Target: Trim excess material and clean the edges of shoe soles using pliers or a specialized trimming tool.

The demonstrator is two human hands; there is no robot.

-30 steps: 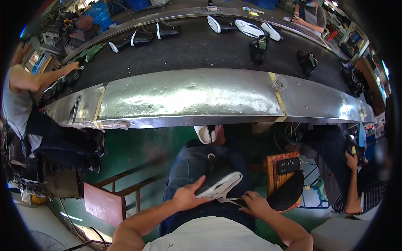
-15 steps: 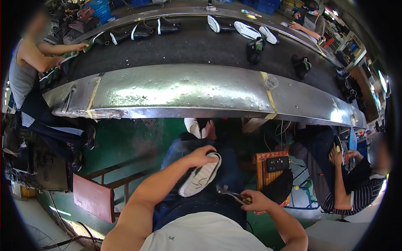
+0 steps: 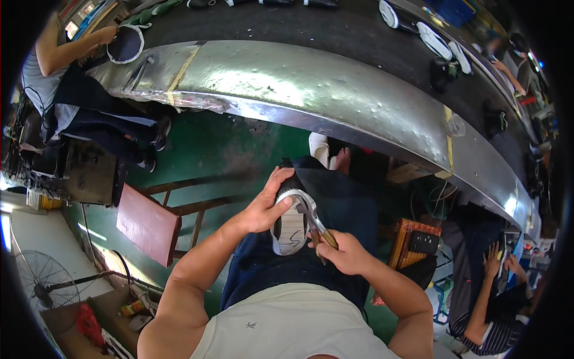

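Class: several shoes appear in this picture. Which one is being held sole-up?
The black shoe in the person's left hand, over the lap; the other shoes lie on the conveyor belt.

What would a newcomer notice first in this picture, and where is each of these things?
In the middle, the person's left hand grips a shoe turned sole-up over the lap, while the right hand holds pliers against its edge. Above them a long, shiny metal conveyor edge curves across the picture, with more shoes on the dark belt behind it.
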